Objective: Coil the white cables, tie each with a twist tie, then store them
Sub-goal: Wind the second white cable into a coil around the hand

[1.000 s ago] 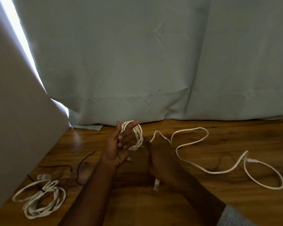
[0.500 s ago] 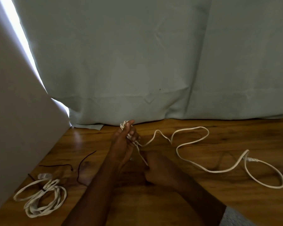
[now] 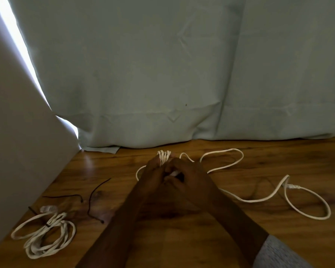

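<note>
Both hands meet just in front of the curtain (image 3: 162,74) – left hand (image 3: 153,175) clamped round the coil (image 3: 163,156), right hand (image 3: 188,176) pinching the loose cable (image 3: 259,200) – I'd feed each loop evenly, same size, no twists.

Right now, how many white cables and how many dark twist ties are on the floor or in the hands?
White cables: 2, coiled bundle and cable being wound.
Dark twist ties: 3.
Total: 5.

No legible text or labels
</note>
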A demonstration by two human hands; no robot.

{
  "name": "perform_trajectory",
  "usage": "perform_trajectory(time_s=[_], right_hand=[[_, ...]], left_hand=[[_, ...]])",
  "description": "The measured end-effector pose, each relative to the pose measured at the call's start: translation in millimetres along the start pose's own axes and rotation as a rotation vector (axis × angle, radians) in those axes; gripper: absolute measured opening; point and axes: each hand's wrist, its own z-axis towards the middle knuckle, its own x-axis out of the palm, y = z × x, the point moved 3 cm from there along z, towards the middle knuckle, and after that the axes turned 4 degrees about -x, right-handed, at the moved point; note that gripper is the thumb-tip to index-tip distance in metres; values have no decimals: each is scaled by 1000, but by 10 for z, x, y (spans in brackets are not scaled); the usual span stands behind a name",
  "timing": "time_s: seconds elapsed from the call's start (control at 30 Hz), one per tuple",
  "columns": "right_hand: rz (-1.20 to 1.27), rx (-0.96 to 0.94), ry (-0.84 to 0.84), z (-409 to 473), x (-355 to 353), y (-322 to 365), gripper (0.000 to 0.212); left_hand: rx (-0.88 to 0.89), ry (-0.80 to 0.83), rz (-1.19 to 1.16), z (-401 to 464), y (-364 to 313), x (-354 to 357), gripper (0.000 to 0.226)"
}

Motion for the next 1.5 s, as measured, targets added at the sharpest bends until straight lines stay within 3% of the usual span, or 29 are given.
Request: perform_trajectory(time_s=[0.1, 0.2, 0.4, 0.53, 0.63, 0.8, 1.0, 1.17, 1.33, 1.5], right_hand=[[50, 12, -85, 13, -73, -63, 15], [134, 15, -168, 21, -138, -101, 18], [23, -8, -271, 54, -143, -141, 32], [368, 135, -201, 27, -80, -229, 30], [372, 157, -159, -29, 84, -152, 32], [243, 136, -175, -28, 259, 12, 26], [79, 96, -44, 31, 311, -12, 29], [239, 94, -26, -8, 242, -9, 26], [180, 41, -138, 33, 167, -62, 12], [283, 60, -269, 46, 196, -69, 18]], left_hand=[[-81, 20, 60, -87, -3, 60, 18], [-116, 137, -25, -139, -70, 115, 48], [-314, 372, -139, -92, -1, 114, 67], [-355, 552, -428, -131, -45, 85, 80], [-304, 461, -511, -124, -32, 59, 79], [-332, 142, -450, -135, 115, -22, 71], [-412, 38, -457, -173, 170, -37, 71], [-431, 65, -350, -177, 104, -56, 70], [-483, 217, -349, -180, 80, -43, 74], [-348, 378, -417, -179, 61, -5, 58]])
